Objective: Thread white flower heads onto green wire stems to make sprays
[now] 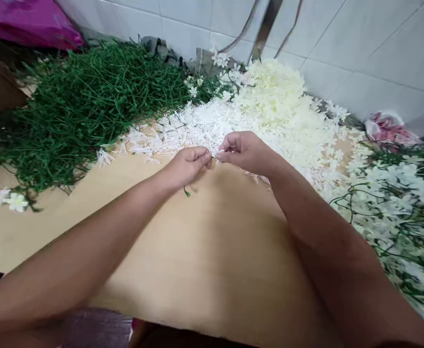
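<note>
My left hand is closed in a pinch on a thin green artificial flower stem, whose forked end hangs out below the palm. Close against its fingertips, my right hand pinches a small white flower piece, mostly covered by the fingers. The two hands meet over the cardboard sheet. Just beyond them lies a heap of thin white flower pieces. A pile of pale yellow petals adjoins it on the right.
A large heap of green stems spreads at the back left. Finished-looking white flowers on stems are piled at the right. A tiled wall closes off the back. A magenta bag and a crumpled pink-and-white plastic bag lie near it.
</note>
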A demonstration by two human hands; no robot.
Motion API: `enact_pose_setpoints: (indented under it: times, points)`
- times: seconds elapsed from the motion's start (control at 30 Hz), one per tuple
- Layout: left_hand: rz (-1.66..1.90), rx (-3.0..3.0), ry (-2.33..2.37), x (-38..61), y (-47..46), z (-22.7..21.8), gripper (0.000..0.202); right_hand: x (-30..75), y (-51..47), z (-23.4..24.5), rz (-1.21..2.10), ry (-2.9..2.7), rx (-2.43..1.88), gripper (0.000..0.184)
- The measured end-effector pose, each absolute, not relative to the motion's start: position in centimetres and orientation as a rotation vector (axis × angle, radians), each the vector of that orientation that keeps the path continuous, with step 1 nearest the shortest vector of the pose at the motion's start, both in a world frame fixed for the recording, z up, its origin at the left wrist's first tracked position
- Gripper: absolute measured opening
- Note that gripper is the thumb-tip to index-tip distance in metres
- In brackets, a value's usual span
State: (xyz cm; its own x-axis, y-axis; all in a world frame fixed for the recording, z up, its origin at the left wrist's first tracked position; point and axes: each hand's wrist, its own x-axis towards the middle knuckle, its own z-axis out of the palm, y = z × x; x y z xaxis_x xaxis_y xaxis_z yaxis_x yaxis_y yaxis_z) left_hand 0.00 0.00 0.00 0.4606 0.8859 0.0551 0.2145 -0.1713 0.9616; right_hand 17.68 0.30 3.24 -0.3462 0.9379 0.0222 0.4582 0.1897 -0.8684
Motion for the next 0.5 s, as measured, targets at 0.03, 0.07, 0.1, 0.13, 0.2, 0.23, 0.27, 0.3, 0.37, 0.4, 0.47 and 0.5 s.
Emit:
enact_pose_setpoints:
  times: [0.03,0.07,0.1,0.13,0.2,0.23,0.27,0.3,0.37,0.4,0.47,0.5]
  points:
    - [0.804,1.667,0.956,-0.1,0.1,0.0,0.028,17.7,0.2,3.2,1.064,-1.905,-1.288,0.035]
    - [0.804,1.669,0.95,-0.2,0.1,-0.1,0.029,17.7,0.2,3.1,1.054,-1.908,-1.272,0.035]
    - [0.803,1.669,0.945,-0.3,0.2,-0.1,0.029,17.7,0.1,3.1,1.052,-1.905,-1.255,0.035]
    - [0.801,1.668,0.941,-0.3,0.3,-0.1,0.029,17.7,0.1,2.9,1.057,-1.897,-1.238,0.035]
    - [0.791,1.659,0.938,-0.4,0.5,-0.2,0.029,17.5,0.0,2.6,1.09,-1.86,-1.201,0.037]
    - [0.787,1.651,0.936,-0.5,0.5,-0.2,0.029,17.4,0.0,2.4,1.119,-1.833,-1.185,0.038]
    - [0.785,1.643,0.933,-0.5,0.6,-0.2,0.028,17.3,0.0,2.2,1.152,-1.803,-1.172,0.04]
    - [0.783,1.634,0.93,-0.6,0.7,-0.2,0.028,17.1,0.0,2.0,1.185,-1.77,-1.161,0.042]
    - [0.781,1.62,0.93,-0.6,0.7,-0.2,0.026,16.9,-0.1,1.7,1.243,-1.711,-1.139,0.045]
    - [0.78,1.615,0.933,-0.6,0.7,-0.1,0.026,16.8,-0.1,1.6,1.267,-1.686,-1.123,0.046]
    - [0.77,1.605,0.943,-0.6,0.7,0.0,0.027,16.6,-0.1,1.3,1.31,-1.649,-1.081,0.046]
    - [0.764,1.598,0.949,-0.6,0.7,0.0,0.028,16.6,-0.1,1.2,1.328,-1.637,-1.059,0.047]
